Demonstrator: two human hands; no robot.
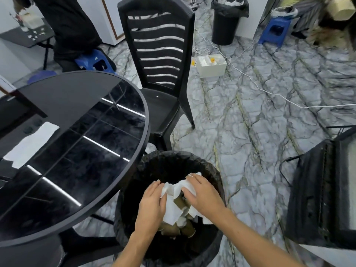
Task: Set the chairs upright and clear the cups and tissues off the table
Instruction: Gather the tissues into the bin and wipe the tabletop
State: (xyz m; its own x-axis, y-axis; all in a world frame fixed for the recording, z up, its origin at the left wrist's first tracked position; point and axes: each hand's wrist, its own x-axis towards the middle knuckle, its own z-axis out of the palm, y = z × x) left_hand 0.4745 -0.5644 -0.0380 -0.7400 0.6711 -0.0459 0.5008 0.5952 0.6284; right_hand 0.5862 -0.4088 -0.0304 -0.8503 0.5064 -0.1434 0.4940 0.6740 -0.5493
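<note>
In the near centre of the scene, just right of the round black counter [73,120], stands a black bin [134,199] lined with a black bag. Both hands are over its open mouth, clamped from either side on one bundle of refuse. The left hand [152,203] presses flat against the left side of the bundle, fingers extended toward the far side. The right hand [202,195] covers the right side, fingers spread over the paper. The hands are apart, with the bundle held between them.

The bundle consists of crumpled white tissues [173,205] and brown paper cups [179,228]. The tissues lie on top and between the palms; the cups protrude below them, lying on their sides. The exact number of cups cannot be determined. The bundle sits inside the rim of the bin; its interior below the bundle is dark, and further contents cannot be seen.

The glossy counter top shows only reflections in the visible area.

A black slatted chair [161,60] stands upright on the far side of the bin, its seat tucked near the counter edge.

On the marbled floor [260,122], far from the hands:
- A second black bin [225,26] stands at the far wall, with white paper visible at its bagged mouth.
- A white open box [211,67] stands near it, holding white items and a small yellow object.
- White cables [269,91] run across the floor beside the box.
</note>
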